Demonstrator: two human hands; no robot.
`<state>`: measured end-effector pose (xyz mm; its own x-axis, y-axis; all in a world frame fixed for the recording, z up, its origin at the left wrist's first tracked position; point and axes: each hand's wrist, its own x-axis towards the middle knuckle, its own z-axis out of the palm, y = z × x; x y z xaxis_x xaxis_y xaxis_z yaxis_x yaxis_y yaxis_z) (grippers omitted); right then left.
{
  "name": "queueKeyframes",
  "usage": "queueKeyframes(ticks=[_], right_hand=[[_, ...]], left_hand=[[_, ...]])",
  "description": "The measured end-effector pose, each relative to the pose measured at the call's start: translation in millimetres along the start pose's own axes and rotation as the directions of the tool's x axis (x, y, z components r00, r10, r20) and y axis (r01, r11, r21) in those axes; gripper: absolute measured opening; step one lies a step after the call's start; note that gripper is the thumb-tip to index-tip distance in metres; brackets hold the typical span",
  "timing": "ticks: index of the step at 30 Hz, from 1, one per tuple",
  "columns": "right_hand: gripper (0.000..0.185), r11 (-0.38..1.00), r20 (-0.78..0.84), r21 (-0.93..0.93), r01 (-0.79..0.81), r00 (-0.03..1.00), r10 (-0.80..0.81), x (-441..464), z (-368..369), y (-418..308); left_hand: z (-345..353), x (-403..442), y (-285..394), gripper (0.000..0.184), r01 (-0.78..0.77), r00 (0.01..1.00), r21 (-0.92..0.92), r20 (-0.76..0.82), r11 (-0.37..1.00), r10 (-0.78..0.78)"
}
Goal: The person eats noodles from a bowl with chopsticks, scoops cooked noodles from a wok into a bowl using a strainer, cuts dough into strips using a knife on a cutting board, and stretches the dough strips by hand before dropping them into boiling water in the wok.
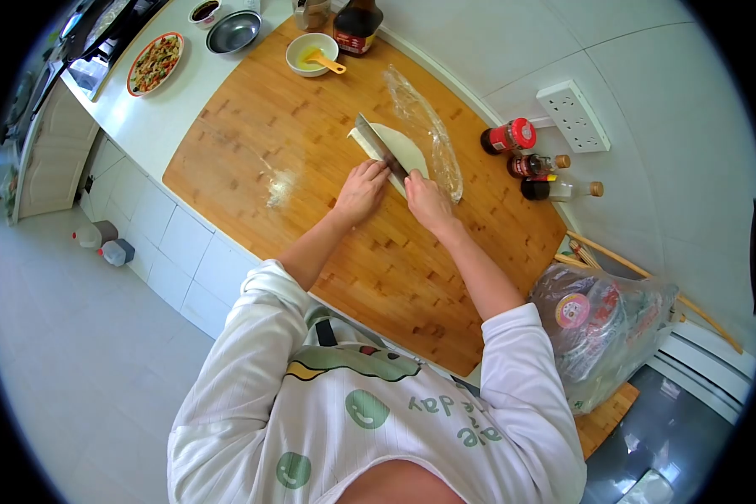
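On the wooden board [252, 168] lies a pale piece of dough [401, 147], and a cleaver [376, 144] rests across it with its blade slanting up and left. My right hand [428, 200] is wrapped round the cleaver's handle. Beside the blade, at the lower left edge of the dough, my left hand [363, 189] presses down with its fingers close together; what is under its fingertips is hidden. Crumpled clear plastic wrap [428, 134] lies just right of the dough. White flour [279, 186] is scattered to the left of my left hand.
A white bowl [312, 55] with an orange-handled utensil and a dark bottle [358, 27] stand at the back. Farther left are a plate of chopped food [155, 64] and a metal bowl [233, 32]. Jars and bottles [538, 164] line the right wall, near a plastic bag [605, 328].
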<state>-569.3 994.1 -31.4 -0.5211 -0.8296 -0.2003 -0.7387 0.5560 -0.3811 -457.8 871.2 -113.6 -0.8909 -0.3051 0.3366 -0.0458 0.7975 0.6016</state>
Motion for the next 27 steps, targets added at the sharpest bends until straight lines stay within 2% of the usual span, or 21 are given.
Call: queueKeyframes(ticks=[3, 5, 9, 19, 27], right_hand=[[0.024, 1.000, 0.025, 0.000, 0.003, 1.000, -0.003, 2.2, -0.9, 2.3], [0.025, 1.000, 0.050, -0.001, -0.007, 0.999, 0.008, 3.9, -1.4, 2.4], [0.025, 1.000, 0.069, -0.002, -0.007, 0.998, 0.007, 2.8, -5.0, 0.2], [0.026, 0.999, 0.036, 0.014, 0.038, 0.999, -0.038, 6.5, -3.1, 1.1], [0.026, 1.000, 0.094, -0.023, 0.005, 0.996, -0.003, 12.4, -0.2, 1.4]], left_hand=[[-0.5, 0.4, 0.3, 0.034, -0.024, 0.999, 0.007, -0.026, 1.000, 0.024], [0.7, 0.8, -0.2, 0.027, -0.038, 0.998, -0.030, -0.047, 0.999, 0.036], [0.7, 0.4, -0.4, 0.027, -0.038, 0.998, -0.034, -0.054, 0.999, 0.036], [0.9, 0.1, -2.8, 0.029, -0.034, 0.999, -0.021, -0.035, 0.999, 0.034], [-1.1, 0.3, -1.5, 0.037, -0.006, 1.000, 0.029, 0.014, 1.000, 0.005]])
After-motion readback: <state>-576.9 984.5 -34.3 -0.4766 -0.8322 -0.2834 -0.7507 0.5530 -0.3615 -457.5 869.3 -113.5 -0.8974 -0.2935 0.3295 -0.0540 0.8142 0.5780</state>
